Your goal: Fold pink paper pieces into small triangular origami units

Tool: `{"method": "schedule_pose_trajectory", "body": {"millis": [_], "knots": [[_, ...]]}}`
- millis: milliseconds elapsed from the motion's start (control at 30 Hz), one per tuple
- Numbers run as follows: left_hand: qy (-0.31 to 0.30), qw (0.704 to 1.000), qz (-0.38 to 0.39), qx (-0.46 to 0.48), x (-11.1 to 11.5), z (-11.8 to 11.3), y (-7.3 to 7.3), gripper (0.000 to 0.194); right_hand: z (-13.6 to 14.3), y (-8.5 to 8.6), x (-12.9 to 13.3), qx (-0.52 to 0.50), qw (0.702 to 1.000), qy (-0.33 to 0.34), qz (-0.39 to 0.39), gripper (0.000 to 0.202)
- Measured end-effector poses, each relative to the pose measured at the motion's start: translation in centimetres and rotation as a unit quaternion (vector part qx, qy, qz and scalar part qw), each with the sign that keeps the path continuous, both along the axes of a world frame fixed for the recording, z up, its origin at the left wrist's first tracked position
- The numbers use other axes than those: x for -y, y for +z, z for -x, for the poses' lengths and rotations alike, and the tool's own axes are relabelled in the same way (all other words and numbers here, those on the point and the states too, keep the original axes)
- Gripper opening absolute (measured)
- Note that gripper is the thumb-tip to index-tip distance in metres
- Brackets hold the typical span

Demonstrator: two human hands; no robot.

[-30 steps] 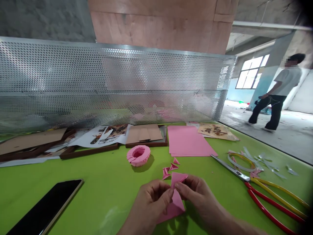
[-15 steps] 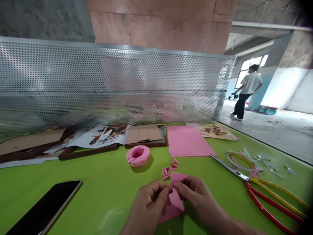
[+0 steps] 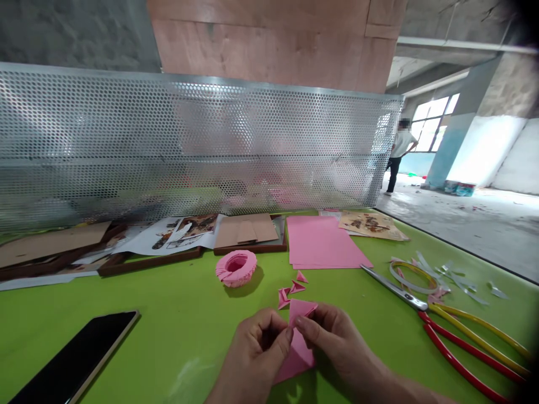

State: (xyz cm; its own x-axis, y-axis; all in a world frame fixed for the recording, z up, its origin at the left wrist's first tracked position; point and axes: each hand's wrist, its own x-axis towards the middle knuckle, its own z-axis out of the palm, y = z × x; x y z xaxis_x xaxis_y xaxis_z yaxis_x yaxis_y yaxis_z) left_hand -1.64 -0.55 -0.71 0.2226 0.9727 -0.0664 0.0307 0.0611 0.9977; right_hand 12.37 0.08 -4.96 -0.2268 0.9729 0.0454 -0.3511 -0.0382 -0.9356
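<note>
A small folded piece of pink paper (image 3: 300, 308) is pinched between my left hand (image 3: 261, 343) and my right hand (image 3: 332, 335), low in the middle of the view. Both hands have their thumbs and fingers closed on its edges. Under them lies a flat pink sheet (image 3: 298, 356) on the green table, partly covered by the hands. Just beyond my fingers are several small folded pink triangles (image 3: 297, 287). Farther off to the left stands a pink ring of folded paper (image 3: 236, 268).
Larger pink sheets (image 3: 320, 242) lie at the back. To the right are scissors (image 3: 415, 302) with red and yellow handles, and a roll of tape (image 3: 415, 276). A phone (image 3: 80, 359) lies at the left. A perforated metal screen (image 3: 202, 146) borders the table; a person (image 3: 400, 154) stands beyond.
My hands stay together on the folded paper, shifting only slightly. The person in the background has moved left, nearer the screen's end.
</note>
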Motion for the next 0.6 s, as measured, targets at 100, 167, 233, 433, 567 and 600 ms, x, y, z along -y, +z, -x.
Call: {"method": "schedule_pose_trajectory", "body": {"millis": [100, 167, 233, 433, 567, 600], "knots": [[-0.008, 1.000, 0.010, 0.019, 0.0, 0.0, -0.1, 0.022, 0.1, 0.0, -0.1, -0.013, 1.000, 0.006, 0.002, 0.023], [-0.019, 0.999, 0.038, 0.033, -0.1, 0.0, -0.1, 0.021, 0.1, 0.1, -0.1, -0.021, 1.000, 0.008, 0.005, 0.022], [-0.018, 0.998, 0.050, 0.039, -0.1, 0.0, 0.0, 0.022, 0.2, 0.4, 0.0, -0.027, 1.000, 0.011, 0.003, 0.023], [0.013, 0.999, 0.029, 0.018, -0.1, 0.3, 0.0, 0.021, -0.2, 2.0, 0.2, -0.028, 0.998, 0.064, -0.005, 0.027], [0.008, 0.996, 0.092, 0.020, -0.6, 0.7, -0.9, 0.022, -0.9, 2.3, -0.1, 0.011, 0.999, 0.041, -0.012, 0.027], [0.010, 0.995, 0.094, 0.023, -0.7, 0.8, -1.0, 0.021, -1.0, 2.3, -0.2, 0.025, 0.999, 0.036, -0.019, 0.026]]}}
